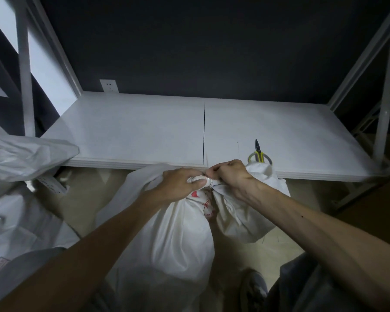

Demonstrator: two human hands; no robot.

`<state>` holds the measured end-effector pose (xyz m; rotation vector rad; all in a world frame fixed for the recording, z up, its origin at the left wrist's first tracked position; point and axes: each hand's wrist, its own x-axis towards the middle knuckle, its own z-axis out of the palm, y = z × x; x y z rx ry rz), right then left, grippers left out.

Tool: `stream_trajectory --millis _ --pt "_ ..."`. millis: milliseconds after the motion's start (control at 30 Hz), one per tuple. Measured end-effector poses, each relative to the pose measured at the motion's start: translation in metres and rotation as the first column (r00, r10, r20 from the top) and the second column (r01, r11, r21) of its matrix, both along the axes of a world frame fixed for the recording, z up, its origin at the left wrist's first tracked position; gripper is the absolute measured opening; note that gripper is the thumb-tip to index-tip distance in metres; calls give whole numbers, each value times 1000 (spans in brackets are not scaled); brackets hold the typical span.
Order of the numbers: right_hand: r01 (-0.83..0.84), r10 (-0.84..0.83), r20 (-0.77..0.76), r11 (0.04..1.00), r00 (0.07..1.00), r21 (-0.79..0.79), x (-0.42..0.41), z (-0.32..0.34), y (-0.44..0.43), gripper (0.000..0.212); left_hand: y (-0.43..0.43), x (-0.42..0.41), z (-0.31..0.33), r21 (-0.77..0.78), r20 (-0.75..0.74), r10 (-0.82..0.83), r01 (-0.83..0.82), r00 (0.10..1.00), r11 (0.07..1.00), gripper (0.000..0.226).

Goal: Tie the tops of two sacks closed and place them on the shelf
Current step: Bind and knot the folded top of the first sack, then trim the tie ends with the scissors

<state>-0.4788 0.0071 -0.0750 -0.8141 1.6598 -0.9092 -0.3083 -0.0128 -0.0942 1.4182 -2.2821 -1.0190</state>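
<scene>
Dark wall (212, 52), white shelf (133, 131) ahead. Each grip, left hand (180, 185) and right hand (230, 176), pinches the neck of the sack (167, 244). Tying underway; next, likely cinching the knot.

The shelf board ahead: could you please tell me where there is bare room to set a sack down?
Bare: the left panel of the shelf, from the second sack to the centre seam, and the right panel behind the scissors. Crowded: the front edge by the seam, where the left hand and right hand grip the sack.
</scene>
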Motion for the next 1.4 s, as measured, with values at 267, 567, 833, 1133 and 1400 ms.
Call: stream_trajectory --millis 267,567,833,1133,1400 --pt "93 -97 39 991 995 96 -2 -2 -5 18 -4 -4 -6 6 -6 -57 57 998 998 58" --pt "-170 166 -86 985 982 -32 -33 -4 -12 7 -15 -24 -19 56 -86 32 -27 996 998 47" --pt "-41 4 -383 995 924 -87 -89 -6 -37 7 -36 -51 -29 38 1 10 -10 1000 999 36" --pt "100 -59 -489 993 870 58 -128 -59 -59 23 -46 -78 -40 -34 94 -41 45 995 998 38" --pt "208 -199 -535 977 821 -44 -149 -82 -80 19 -67 -100 -47 -38 55 -64 67 996 997 37"
